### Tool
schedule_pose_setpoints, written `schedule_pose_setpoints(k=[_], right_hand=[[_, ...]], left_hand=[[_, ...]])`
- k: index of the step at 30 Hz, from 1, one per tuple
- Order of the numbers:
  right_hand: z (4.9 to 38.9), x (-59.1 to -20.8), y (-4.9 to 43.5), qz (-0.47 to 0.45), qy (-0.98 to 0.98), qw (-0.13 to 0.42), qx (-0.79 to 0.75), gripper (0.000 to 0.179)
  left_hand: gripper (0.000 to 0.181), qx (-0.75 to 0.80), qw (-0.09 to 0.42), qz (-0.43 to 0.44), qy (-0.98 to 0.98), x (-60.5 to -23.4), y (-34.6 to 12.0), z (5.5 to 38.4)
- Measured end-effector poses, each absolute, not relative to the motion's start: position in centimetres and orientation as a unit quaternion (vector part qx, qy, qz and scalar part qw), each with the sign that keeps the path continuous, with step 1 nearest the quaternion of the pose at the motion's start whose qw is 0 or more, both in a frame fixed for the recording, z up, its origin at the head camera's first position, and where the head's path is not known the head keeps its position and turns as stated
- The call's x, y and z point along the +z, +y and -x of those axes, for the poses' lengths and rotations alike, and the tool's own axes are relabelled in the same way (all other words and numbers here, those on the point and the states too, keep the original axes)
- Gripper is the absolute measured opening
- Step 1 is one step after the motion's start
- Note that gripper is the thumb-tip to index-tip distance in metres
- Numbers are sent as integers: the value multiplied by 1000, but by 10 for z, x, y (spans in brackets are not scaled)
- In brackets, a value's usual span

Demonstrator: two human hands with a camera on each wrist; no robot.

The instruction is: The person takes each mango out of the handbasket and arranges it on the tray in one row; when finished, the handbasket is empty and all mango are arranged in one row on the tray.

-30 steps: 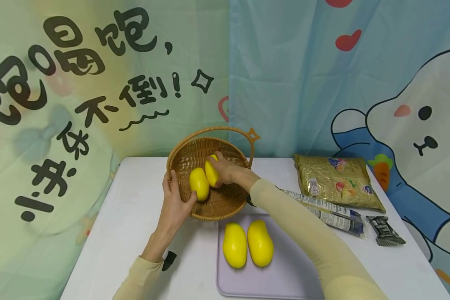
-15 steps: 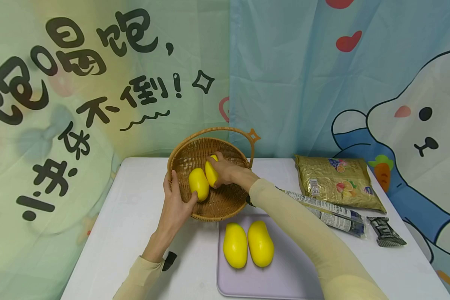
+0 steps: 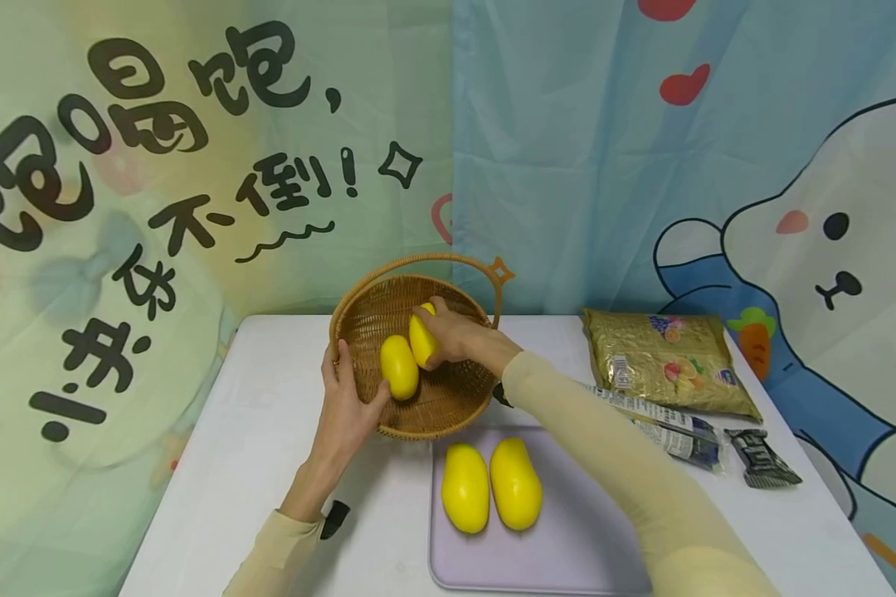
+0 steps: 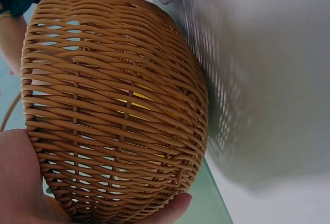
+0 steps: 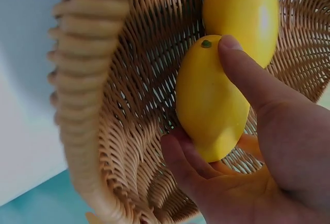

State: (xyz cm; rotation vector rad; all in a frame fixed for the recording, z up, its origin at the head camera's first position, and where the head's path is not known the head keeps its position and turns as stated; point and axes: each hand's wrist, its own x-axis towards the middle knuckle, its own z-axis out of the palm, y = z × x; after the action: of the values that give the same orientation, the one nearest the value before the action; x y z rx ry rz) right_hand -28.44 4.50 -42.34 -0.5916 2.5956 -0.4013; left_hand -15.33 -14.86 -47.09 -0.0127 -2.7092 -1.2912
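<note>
A brown wicker basket [image 3: 459,406] with an arched handle leans toward me, its mouth facing the head camera. My left hand [image 3: 347,419] grips its left rim, thumb at the front edge; the left wrist view shows the woven outside [image 4: 118,95] close up. Inside the basket, my right hand [image 3: 459,332] holds a yellow mango [image 5: 211,95], thumb on top near its green stem spot and fingers around the other side. A second mango [image 3: 399,367] lies against it in the basket. Two more mangoes, one left [image 3: 465,487] and one right [image 3: 516,483], lie on a lilac tray [image 3: 567,572].
On the right of the white table [image 3: 269,356] lie a gold food bag [image 3: 664,361], a long clear-and-blue packet [image 3: 672,431] and a small black wrapper packet [image 3: 763,458]. Printed curtains [image 3: 538,166] hang behind the table. The right forearm crosses over the tray's corner.
Both hands keep their places on the basket and the mango. The view shifts slightly; the mango in the right hand moves barely, if at all, within the basket.
</note>
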Motion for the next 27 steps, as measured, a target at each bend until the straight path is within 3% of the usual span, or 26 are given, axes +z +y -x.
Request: schedule_pose_setpoints(k=[17, 27], right_hand=[[257, -383, 70, 310, 928, 151, -145, 104], [241, -362, 87, 324, 918, 145, -175, 104]], left_hand=[[96, -429, 68, 5, -901, -470, -149, 154], [97, -438, 64, 2, -897, -471, -148, 154]])
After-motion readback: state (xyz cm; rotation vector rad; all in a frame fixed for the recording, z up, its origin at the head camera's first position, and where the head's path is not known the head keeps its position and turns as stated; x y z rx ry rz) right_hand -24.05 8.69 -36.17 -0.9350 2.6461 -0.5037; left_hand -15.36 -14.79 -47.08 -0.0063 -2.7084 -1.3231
